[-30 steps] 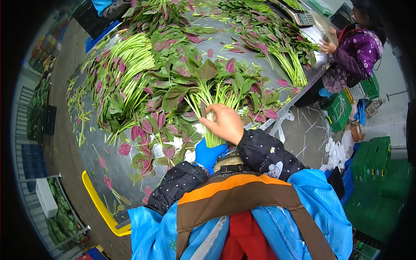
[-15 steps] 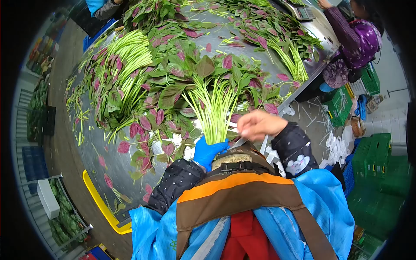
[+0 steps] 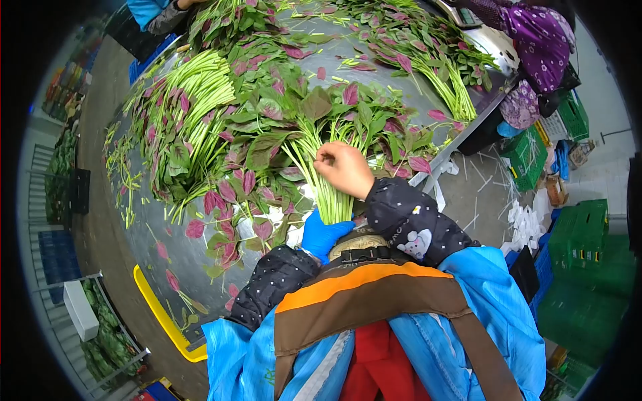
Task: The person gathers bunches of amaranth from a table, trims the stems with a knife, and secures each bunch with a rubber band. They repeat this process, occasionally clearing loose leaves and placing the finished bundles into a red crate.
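My left hand (image 3: 325, 234), in a blue glove, is wrapped round the cut ends of a bunch of red-green amaranth (image 3: 309, 164). The pale green stems fan out away from me, and their broad green and purple leaves lie on the table. Bare and curled, my right hand (image 3: 346, 171) is over the front of the stems, about halfway up. Its fingertips are closed together; whether they pinch anything is hidden. Around the bunch, loose purple leaves (image 3: 214, 200) and bits of white material (image 3: 274, 215) lie scattered.
A big heap of amaranth (image 3: 200, 87) covers the grey table (image 3: 174, 247) on the left, with another bundle (image 3: 451, 87) at far right. A scale (image 3: 466, 17) stands at the back. Co-workers (image 3: 538, 47) stand at both far corners. Green crates (image 3: 525, 157) and a yellow-edged tray (image 3: 157, 307) flank the table.
My right hand has moved left and away from me, from beside the bunch to over its stems. My left hand keeps its hold. The co-worker at right has shifted back.
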Motion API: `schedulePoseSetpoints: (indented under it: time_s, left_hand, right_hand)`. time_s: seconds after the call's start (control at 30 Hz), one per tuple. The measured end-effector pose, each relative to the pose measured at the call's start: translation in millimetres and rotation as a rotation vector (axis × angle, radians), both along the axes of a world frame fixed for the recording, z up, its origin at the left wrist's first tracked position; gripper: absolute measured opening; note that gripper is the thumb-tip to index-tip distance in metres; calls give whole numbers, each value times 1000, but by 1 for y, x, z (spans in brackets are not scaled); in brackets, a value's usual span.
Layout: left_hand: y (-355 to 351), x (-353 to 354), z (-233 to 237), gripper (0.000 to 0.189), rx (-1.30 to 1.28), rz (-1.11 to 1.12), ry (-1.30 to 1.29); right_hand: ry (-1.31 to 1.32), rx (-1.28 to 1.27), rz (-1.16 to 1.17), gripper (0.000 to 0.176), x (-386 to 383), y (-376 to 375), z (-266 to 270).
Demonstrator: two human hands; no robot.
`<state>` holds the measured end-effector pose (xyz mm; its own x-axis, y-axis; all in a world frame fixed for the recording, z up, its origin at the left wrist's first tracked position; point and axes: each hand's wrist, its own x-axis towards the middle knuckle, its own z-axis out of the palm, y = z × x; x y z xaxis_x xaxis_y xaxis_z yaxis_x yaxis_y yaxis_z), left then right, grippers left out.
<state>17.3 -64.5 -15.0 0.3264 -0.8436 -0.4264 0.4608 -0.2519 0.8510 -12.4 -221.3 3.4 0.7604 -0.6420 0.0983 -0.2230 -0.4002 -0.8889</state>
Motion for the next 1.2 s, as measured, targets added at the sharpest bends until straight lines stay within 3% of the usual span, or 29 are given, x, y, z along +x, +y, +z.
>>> schedulePoseSetpoints:
  time_s: [0.1,0.13,0.2,0.3,0.33,0.37,0.4,0.43,0.47,0.53,0.63,0.67,0.8,0.97,1.07,1.1,1.2]
  left_hand:
    - [1,4,-6,41,6,-38,80]
    - [1,4,-8,41,-11,-32,121]
    - [1,4,-10,42,-44,-27,199]
    - [0,8,0,42,-35,-54,195]
    - [1,8,0,42,-50,-69,169]
    - [1,7,-14,38,-56,11,262]
    - [1,7,-12,35,-28,-22,233]
    - [2,9,-8,33,-2,-58,205]
    - [1,9,-3,31,22,-97,179]
    - [-2,7,-2,24,22,-68,209]
    - [-1,9,-4,24,25,-48,274]
    - [-3,8,-3,25,54,-30,316]
    - [-5,13,-3,25,136,-46,393]
    - [-8,11,-2,35,50,-66,436]
    - [-6,16,3,35,39,-140,446]
    - [-5,16,5,35,32,-162,415]
    - [0,13,1,37,-50,-220,331]
  right_hand:
    - [-38,779,157,8,-18,-10,18]
    - [-26,898,156,10,-23,-9,23]
    - [-36,879,205,11,-33,-8,23]
    - [-86,1227,502,17,-60,-11,49]
    - [-32,1198,640,21,-73,-12,69]
    - [37,845,798,21,-87,-24,62]
    - [56,789,916,19,-99,-35,86]
    - [26,866,875,19,-118,-47,80]
    - [66,924,760,18,-130,-61,80]
    - [347,120,313,23,-142,-79,40]
    - [420,-222,44,26,-144,-65,27]
    - [344,322,-24,28,-133,-51,31]
    - [282,791,69,56,-88,-12,8]
    - [72,693,3,38,-55,13,-23]
    - [78,725,117,40,-59,10,-12]
    - [215,749,176,41,-60,5,-8]
    - [128,879,218,42,-65,17,-9]
